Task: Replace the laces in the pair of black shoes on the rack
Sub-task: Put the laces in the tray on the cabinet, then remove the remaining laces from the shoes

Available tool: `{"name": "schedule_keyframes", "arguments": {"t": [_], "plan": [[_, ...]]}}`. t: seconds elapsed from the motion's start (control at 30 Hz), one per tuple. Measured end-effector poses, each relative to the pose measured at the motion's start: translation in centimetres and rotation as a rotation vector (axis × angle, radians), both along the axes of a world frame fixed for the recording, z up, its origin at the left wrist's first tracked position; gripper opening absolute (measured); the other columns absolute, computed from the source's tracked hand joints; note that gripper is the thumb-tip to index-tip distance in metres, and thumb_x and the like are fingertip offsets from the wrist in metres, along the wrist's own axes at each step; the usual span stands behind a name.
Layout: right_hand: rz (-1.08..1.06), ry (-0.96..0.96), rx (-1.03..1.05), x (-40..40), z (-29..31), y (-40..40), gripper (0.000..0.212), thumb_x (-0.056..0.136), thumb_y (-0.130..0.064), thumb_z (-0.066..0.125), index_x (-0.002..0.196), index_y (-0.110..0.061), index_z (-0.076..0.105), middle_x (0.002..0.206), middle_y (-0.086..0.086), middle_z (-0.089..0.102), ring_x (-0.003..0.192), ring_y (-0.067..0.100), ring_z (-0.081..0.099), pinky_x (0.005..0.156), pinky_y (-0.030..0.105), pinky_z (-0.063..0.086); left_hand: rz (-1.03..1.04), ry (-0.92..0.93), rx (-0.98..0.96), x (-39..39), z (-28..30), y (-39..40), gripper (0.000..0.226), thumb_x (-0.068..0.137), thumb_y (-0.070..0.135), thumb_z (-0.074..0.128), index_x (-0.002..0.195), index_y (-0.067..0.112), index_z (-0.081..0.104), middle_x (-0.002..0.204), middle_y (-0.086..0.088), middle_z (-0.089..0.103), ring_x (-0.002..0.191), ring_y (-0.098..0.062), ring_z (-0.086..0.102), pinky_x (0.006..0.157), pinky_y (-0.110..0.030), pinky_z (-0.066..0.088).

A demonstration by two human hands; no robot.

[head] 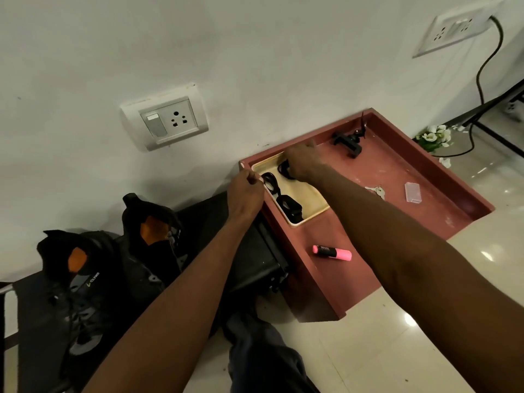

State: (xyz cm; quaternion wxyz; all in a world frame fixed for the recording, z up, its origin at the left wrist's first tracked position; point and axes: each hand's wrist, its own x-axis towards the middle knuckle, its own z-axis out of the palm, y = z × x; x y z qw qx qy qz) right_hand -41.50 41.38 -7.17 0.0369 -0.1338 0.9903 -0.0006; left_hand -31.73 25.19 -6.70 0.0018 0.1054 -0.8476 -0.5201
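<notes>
We see two bare forearms coming into the head view from the lower edge; no sleeve shows on either one, no cuff, no watch, no band at the wrist; the left hand [246, 191] wears no glove and no ring that we can make out; the right hand [304, 163] is likewise ungloved, though it is slightly blurred and we cannot tell fine detail on its fingers; below and between the arms we see a leg [263, 353] clothed in dark blue-grey trousers, the cloth creased into soft folds at the knee; no footwear of the person's own shows.
</notes>
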Motion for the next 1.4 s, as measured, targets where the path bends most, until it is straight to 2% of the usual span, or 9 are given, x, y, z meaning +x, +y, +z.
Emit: {"name": "schedule_keyframes", "arguments": {"t": [0.2,0.33,0.43,0.5,0.73,0.87,1.03,1.2,1.4], "plan": [[-0.090,0.057,-0.174,4.7,2.4,-2.4,0.024,0.087,-0.004,0.054,0.108,-0.007,0.065,0.114,0.013,0.068,0.113,0.033,0.060,0.101,0.041,0.039,0.035,0.020,0.002,2.6,2.4,-0.6,0.008,0.099,0.010,0.055,0.102,0.010,0.063,0.093,-0.002,0.064,0.074,-0.006,0.058,0.060,-0.015,0.042],[-0.159,0.096,-0.475,9.2,4.7,-7.0,0.022,0.091,-0.016,0.053,0.099,-0.004,0.070,0.104,0.017,0.071,0.098,0.035,0.066,0.082,0.039,0.051,0.131,0.097,0.019,6.4,4.8,-2.3,0.011,0.097,0.005,0.053,0.099,0.006,0.064,0.089,-0.002,0.064,0.070,-0.003,0.054,0.057,-0.008,0.042],[-0.208,0.072,-0.659,12.7,6.7,-11.0,0.020,0.087,-0.011,0.053,0.096,-0.005,0.070,0.099,0.017,0.071,0.094,0.035,0.065,0.076,0.037,0.051,0.222,0.155,0.024,10.2,6.4,-4.6,0.012,0.095,0.006,0.053,0.094,0.010,0.064,0.084,0.004,0.062,0.071,-0.001,0.053,0.063,-0.009,0.042],[-0.210,0.041,-0.750,15.2,7.8,-13.7,0.024,0.087,-0.006,0.053,0.103,-0.004,0.071,0.103,0.017,0.072,0.097,0.032,0.065,0.082,0.037,0.053,0.281,0.188,0.014,12.8,6.8,-6.7,0.012,0.096,0.008,0.054,0.092,0.012,0.064,0.082,0.003,0.063,0.072,-0.008,0.056,0.068,-0.023,0.047],[-0.229,-0.042,-0.972,25.1,7.8,-22.0,0.017,0.087,-0.004,0.052,0.089,0.003,0.067,0.088,0.019,0.069,0.083,0.034,0.063,0.072,0.044,0.051,0.467,0.195,-0.039,22.9,6.4,-15.9,0.011,0.100,0.015,0.053,0.090,0.014,0.059,0.074,-0.002,0.058,0.060,-0.009,0.048,0.056,-0.025,0.038],[-0.109,-0.151,-0.948,29.8,4.9,-26.4,0.019,0.095,-0.013,0.049,0.089,-0.009,0.067,0.086,0.012,0.067,0.078,0.031,0.063,0.065,0.041,0.047,0.625,0.155,-0.042,27.5,5.1,-22.6,0.009,0.099,0.016,0.055,0.093,0.019,0.061,0.080,0.006,0.060,0.070,-0.004,0.054,0.060,-0.020,0.041],[-0.027,-0.244,-0.899,31.9,1.8,-29.5,0.017,0.098,-0.008,0.054,0.102,-0.008,0.070,0.097,0.007,0.068,0.088,0.021,0.063,0.077,0.042,0.055,0.741,0.041,0.006,30.7,2.4,-28.8,0.008,0.098,0.013,0.056,0.098,0.018,0.062,0.090,0.005,0.062,0.078,-0.008,0.056,0.061,-0.009,0.036],[-0.047,-0.323,-0.936,30.8,0.3,-31.4,0.026,0.101,-0.011,0.056,0.126,-0.008,0.062,0.115,0.005,0.064,0.105,0.019,0.060,0.083,0.024,0.044,0.571,-0.081,0.063,29.3,0.6,-30.9,0.007,0.097,0.015,0.060,0.097,0.017,0.068,0.090,0.007,0.065,0.082,-0.005,0.059,0.063,-0.008,0.041],[-0.009,-0.381,-0.872,29.2,-1.5,-32.1,0.043,0.099,-0.017,0.061,0.140,-0.006,0.053,0.131,0.008,0.057,0.118,0.020,0.056,0.090,0.023,0.042,0.403,-0.200,0.105,26.5,-1.0,-31.1,0.021,0.088,0.028,0.075,0.104,0.016,0.067,0.098,0.006,0.067,0.089,-0.005,0.062,0.066,-0.017,0.043]]}}
